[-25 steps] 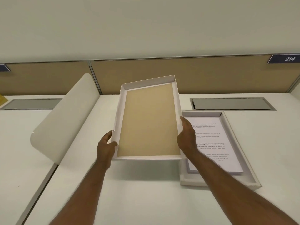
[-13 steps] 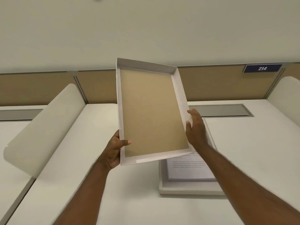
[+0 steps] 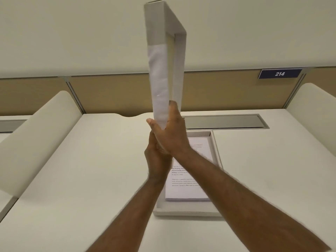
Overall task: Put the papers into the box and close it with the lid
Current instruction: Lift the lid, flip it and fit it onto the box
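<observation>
The white lid [image 3: 160, 73] stands nearly on edge in the air above the desk, its thin side facing me. Both hands clasp its lower end: my right hand [image 3: 172, 131] wraps the near corner from the right, and my left hand [image 3: 157, 155] grips just below, partly hidden behind the right. The open white box [image 3: 185, 210] lies flat on the desk under my right forearm. A stack of printed papers [image 3: 187, 186] rests inside it, partly covered by my arms.
The white desk [image 3: 91, 179] has curved cream dividers at left [image 3: 36, 139] and right [image 3: 312, 110]. A grey cable hatch [image 3: 225, 121] sits behind the box. A tan partition with a blue "214" sign [image 3: 280, 74] runs along the back.
The lid has turned from showing its brown inside to standing on edge, and risen. My hands have come together at its lower end, over the box.
</observation>
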